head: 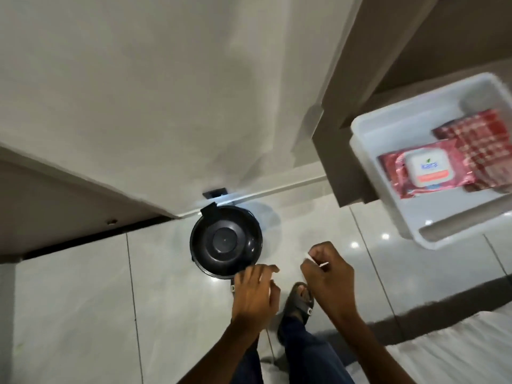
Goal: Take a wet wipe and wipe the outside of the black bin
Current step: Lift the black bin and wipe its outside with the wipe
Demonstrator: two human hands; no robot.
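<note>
A round black bin (225, 240) with a closed lid stands on the tiled floor against the white wall, seen from straight above. My left hand (253, 293) hovers over its near rim, fingers loosely apart, holding nothing. To its right, my right hand (325, 275) is curled shut, with thin white slivers of something showing at its fingers; what it is cannot be made out. A red pack of wet wipes (424, 173) with a closed white flip lid lies in a white tray (368, 139) at the upper right.
A red checked cloth (482, 151) lies in the tray beside the pack. The tray sits on a grey-brown shelf (332, 151). My sandalled foot (299, 303) is between my hands. A white bed edge (457, 353) is at lower right.
</note>
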